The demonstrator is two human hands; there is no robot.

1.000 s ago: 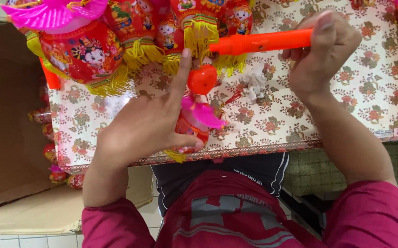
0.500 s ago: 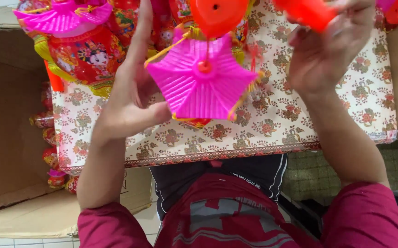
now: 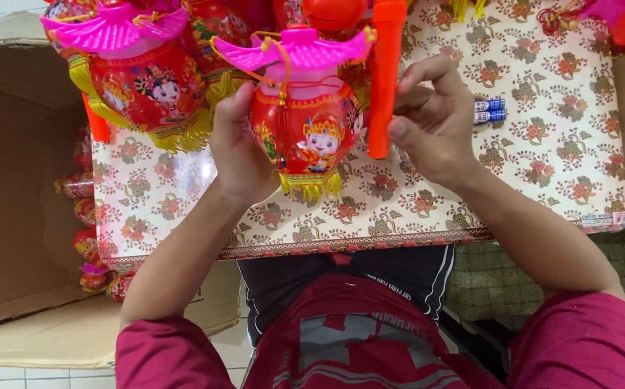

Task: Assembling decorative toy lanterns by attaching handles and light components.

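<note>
Lanterns number at least two whole ones on view: one red lantern (image 3: 302,130) with a pink roof and yellow fringe, held upright over the flowered tabletop (image 3: 543,166), and a second lantern (image 3: 139,86) of the same kind standing to its left. Left hand (image 3: 240,155) is clasped on the held lantern's side; right hand (image 3: 435,122) is closed on one orange stick (image 3: 384,79) just beside it. Two small batteries (image 3: 490,111) lie side by side near the right hand. One open cardboard box (image 3: 17,180) at the left holds several more red lanterns (image 3: 85,209), too hidden to count
</note>
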